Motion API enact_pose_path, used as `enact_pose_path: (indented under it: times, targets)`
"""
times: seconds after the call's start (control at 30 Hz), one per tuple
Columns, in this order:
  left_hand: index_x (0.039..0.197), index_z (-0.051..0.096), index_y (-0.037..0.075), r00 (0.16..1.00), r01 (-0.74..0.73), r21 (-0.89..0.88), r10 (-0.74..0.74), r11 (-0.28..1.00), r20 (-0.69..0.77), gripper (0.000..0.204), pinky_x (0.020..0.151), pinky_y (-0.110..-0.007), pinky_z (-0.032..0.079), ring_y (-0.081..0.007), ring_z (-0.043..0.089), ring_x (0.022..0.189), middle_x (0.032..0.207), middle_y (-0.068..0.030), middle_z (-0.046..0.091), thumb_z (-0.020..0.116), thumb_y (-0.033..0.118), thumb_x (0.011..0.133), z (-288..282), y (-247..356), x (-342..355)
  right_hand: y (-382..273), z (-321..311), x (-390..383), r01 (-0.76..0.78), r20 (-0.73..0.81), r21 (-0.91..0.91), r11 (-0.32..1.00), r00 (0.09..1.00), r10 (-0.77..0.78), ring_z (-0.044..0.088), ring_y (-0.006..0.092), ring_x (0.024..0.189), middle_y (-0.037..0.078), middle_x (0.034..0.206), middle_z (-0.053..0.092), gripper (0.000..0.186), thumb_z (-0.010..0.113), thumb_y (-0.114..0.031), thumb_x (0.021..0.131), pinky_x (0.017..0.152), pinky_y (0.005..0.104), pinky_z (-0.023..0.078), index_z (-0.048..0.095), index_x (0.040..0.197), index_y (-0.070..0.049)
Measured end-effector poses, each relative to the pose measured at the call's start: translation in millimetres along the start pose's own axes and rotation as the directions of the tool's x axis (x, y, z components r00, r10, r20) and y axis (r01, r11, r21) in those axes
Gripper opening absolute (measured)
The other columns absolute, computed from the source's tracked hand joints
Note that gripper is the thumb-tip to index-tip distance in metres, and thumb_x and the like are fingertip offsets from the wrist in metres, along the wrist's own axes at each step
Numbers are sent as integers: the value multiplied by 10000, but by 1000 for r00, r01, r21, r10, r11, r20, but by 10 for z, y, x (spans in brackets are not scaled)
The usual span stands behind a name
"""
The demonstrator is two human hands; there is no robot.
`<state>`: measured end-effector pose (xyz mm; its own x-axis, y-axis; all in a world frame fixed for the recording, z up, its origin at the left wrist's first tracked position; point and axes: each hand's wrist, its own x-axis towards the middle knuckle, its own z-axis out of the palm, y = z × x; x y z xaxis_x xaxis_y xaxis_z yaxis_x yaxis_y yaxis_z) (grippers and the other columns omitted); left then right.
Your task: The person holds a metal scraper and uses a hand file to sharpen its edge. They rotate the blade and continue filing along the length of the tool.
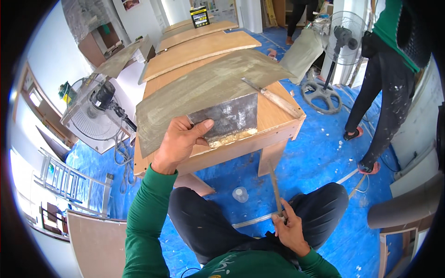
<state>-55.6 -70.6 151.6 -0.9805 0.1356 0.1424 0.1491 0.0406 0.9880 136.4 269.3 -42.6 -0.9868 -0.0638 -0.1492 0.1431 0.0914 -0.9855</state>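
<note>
My left hand (187, 139) is closed on a dark rectangular plate (227, 113) with pale smears and a crusted beige lower edge, held upright at the near edge of a wooden bench (273, 127). A greyish-olive laminate sheet (181, 102) lies across the bench behind it. A chisel-like tool (280, 102) with a worn wooden handle rests on the bench's right part. My right hand (289, 222) grips a long, narrow, flat tool (274, 180), pointing up and forward between my knees.
More boards (199, 53) and a black-and-yellow can (200, 17) are behind. Fans (95, 99) (343, 39) stand either side. A person in dark trousers (380, 120) stands close at right; another's legs (294, 21) are farther back. A ladder (74, 180) and a clear cup (240, 194) lie on blue sheeting.
</note>
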Motion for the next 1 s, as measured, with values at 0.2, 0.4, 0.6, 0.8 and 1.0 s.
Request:
enact_pose_path:
  times: [0.2,0.4,0.6,0.8,1.0]
  targets:
    - [1134,800,-69,1000,18,69,-17,997,-12,308,706,-260,600,-105,731,835,1007,-90,824,806,229,1057,-15,6,10,41,9,2,27,-7,-54,998,1000,-27,581,63,616,30,797,670,629,758,-135,1077,534,281,499,501,1622,45]
    - [1172,804,-40,999,30,101,-32,994,16,269,706,-267,573,-90,722,836,994,-72,819,805,201,1053,-67,-38,29,33,34,8,11,12,-23,1000,1000,-11,578,59,619,26,814,670,608,759,-143,1078,539,278,498,521,1605,42]
    - [1215,796,-42,998,48,106,-52,993,32,268,722,-272,584,-102,735,852,1024,-76,824,795,173,1056,-45,4,34,93,39,34,9,8,-10,1000,1000,-9,574,55,619,25,804,662,594,755,-127,1072,537,276,490,532,1600,32]
    - [1243,786,-51,996,72,98,-77,993,50,282,762,-288,607,-122,759,898,1065,-89,826,790,159,1056,-5,20,82,182,45,36,2,-4,-29,1000,1000,-3,577,59,627,27,794,658,575,761,-131,1064,562,276,485,558,1579,27]
    - [1265,771,-66,991,96,96,-104,991,84,287,811,-304,620,-131,764,933,1099,-100,824,780,133,1059,24,57,84,307,28,43,20,60,-84,996,998,-15,587,67,634,66,922,700,587,725,-116,1097,528,268,523,498,1612,49]
